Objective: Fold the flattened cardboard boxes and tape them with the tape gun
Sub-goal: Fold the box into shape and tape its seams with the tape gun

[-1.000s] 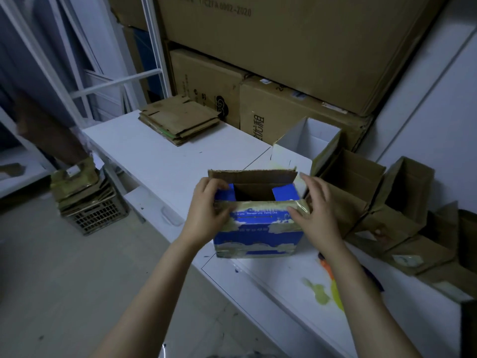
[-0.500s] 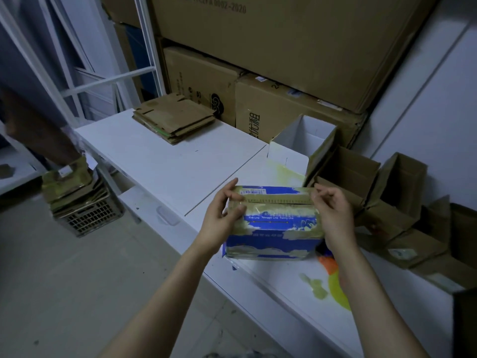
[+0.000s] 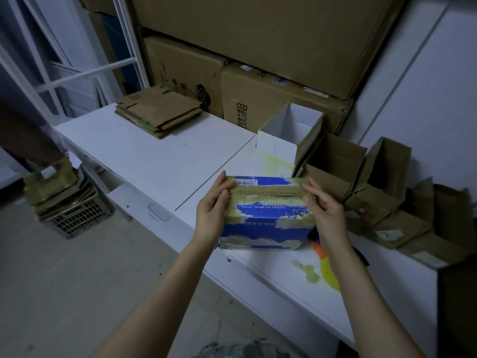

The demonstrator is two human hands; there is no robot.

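**White table, blue box held at both ends**

White table [image 3: 154, 156] runs from the left back corner to the right, with big brown cartons [image 3: 258, 34] stacked against the wall behind it. A blue box [image 3: 265, 223] sits near the table's front edge, just right of the seam between the two tabletops. Whether its base rests on the top or hangs just above it cannot be told. Its top flaps are folded down and meet along a line across the top. Patches of old yellowish tape cover the top and the near face.

The left hand [image 3: 211, 210] grips the box's left end, fingers curled over the top edge and palm against the side. The right hand [image 3: 325, 210] grips the right end, fingertips bent onto the top flap near the corner.

A stack of flat boxes [image 3: 158, 112] lies at the back left of the table, well apart from the blue box. An open white box [image 3: 289, 133] stands behind the blue one, and open brown boxes [image 3: 335, 164] crowd beside it along the wall to the right. An orange and yellow object [image 3: 329, 275] lies on the table, mostly hidden by the right forearm, so what it is cannot be told. A greenish smear [image 3: 307, 272] marks the top beside it.

On the floor to the left, a crate [image 3: 77, 218] holds more flat cardboard
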